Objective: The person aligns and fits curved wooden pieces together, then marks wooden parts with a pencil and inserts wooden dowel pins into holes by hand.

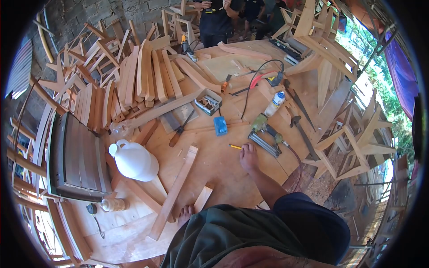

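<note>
My right hand (249, 158) rests on the plywood tabletop, its fingers closed at the end of a yellow pencil (235, 146). Just beyond it lies a green nail gun (264, 134) with its hose attached. My left hand (185, 213) is low in the view, partly hidden by my shirt. Its fingertips lie apart on the table, between a long wooden strip (174, 192) and a short wood piece (204, 197). I see nothing held in it.
A white jug (136, 161), glue bottle (275, 103), blue block (220, 126), tin of small parts (208, 102) and chisel-like tool (178, 134) sit on the table. Stacked curved wood (143, 71) and chair frames (348, 147) surround it. A person (215, 22) stands across.
</note>
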A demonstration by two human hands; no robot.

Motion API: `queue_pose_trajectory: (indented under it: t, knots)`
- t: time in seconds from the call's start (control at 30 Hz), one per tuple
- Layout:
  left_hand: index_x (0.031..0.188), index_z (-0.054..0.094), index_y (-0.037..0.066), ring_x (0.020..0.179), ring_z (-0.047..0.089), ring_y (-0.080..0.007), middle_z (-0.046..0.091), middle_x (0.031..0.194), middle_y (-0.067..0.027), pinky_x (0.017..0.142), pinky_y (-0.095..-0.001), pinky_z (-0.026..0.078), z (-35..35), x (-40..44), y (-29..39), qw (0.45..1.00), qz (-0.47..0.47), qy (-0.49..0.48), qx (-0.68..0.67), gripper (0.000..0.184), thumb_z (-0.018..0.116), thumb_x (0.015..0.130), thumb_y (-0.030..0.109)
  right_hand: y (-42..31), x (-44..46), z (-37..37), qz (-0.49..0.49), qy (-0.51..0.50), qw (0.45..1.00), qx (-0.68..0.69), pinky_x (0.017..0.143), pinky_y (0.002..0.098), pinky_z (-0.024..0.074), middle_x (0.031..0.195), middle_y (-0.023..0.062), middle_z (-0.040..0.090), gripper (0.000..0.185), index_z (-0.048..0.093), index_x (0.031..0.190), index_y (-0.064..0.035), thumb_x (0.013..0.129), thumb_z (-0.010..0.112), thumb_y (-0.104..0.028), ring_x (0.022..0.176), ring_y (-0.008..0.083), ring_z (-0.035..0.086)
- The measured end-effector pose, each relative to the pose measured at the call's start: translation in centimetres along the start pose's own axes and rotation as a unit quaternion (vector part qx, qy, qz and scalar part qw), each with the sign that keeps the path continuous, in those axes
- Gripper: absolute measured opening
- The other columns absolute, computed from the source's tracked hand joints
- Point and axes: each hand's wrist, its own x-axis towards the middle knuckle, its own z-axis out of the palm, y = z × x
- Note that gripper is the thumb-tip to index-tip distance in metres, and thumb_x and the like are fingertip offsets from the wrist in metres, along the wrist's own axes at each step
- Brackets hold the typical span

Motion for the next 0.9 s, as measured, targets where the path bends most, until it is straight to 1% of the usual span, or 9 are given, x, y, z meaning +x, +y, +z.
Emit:
queue_pose_trajectory:
  t: [0.23,0.37,0.47,0.57,0.67,0.9]
  knots:
    - [0.137,0.046,0.010,0.115,0.061,-0.0304,0.055,0.123,-0.0132,0.087,-0.0409,0.059,-1.1,0.0,0.5,0.999,-0.015,-0.024,-0.021,0.048,0.057,0.093,0.026,0.1,0.0,0.1,-0.007,0.009,1.000,-0.006,0.104,0.0464,0.0439,0.120,0.0146,0.057,0.014,0.060,0.107,-0.0065,0.095,0.058,-0.015,0.115,0.0358,0.054]
    - [0.138,0.045,0.009,0.116,0.061,-0.0309,0.054,0.125,-0.0134,0.089,-0.0415,0.058,-0.4,0.1,0.0,0.999,-0.014,-0.042,-0.025,0.049,0.057,0.093,0.025,0.0,0.0,-0.1,-0.006,0.010,1.000,-0.006,0.103,0.0461,0.0440,0.119,0.0143,0.057,0.014,0.060,0.106,-0.0065,0.094,0.059,-0.015,0.115,0.0355,0.054]
    - [0.139,0.044,0.009,0.116,0.060,-0.0311,0.054,0.125,-0.0135,0.091,-0.0415,0.058,0.1,0.1,-0.3,0.999,-0.009,-0.035,-0.024,0.050,0.057,0.093,0.025,-0.1,0.0,-0.1,-0.006,0.014,1.000,-0.004,0.103,0.0463,0.0442,0.119,0.0142,0.058,0.014,0.060,0.106,-0.0064,0.094,0.059,-0.015,0.114,0.0354,0.055]
    - [0.139,0.044,0.009,0.116,0.060,-0.0307,0.054,0.125,-0.0133,0.090,-0.0404,0.058,-0.1,0.1,-0.2,0.999,-0.004,-0.033,-0.014,0.051,0.057,0.093,0.024,-0.1,0.0,0.0,-0.004,0.014,1.000,0.004,0.103,0.0466,0.0444,0.119,0.0143,0.058,0.014,0.061,0.105,-0.0063,0.094,0.059,-0.015,0.114,0.0355,0.055]
    - [0.139,0.044,0.010,0.117,0.060,-0.0300,0.054,0.125,-0.0130,0.090,-0.0398,0.058,-0.7,0.2,0.1,0.998,-0.016,-0.054,-0.005,0.050,0.057,0.093,0.024,0.0,0.0,0.2,-0.011,0.025,1.000,-0.003,0.102,0.0467,0.0445,0.118,0.0145,0.058,0.014,0.061,0.106,-0.0061,0.094,0.059,-0.014,0.113,0.0356,0.055]
    - [0.139,0.044,0.011,0.117,0.060,-0.0291,0.054,0.125,-0.0125,0.089,-0.0392,0.059,-0.7,0.1,0.3,0.999,-0.017,-0.047,0.000,0.051,0.057,0.092,0.025,0.2,0.0,0.4,-0.017,0.029,0.999,-0.009,0.102,0.0464,0.0446,0.119,0.0148,0.058,0.014,0.061,0.105,-0.0058,0.093,0.060,-0.014,0.113,0.0359,0.055]
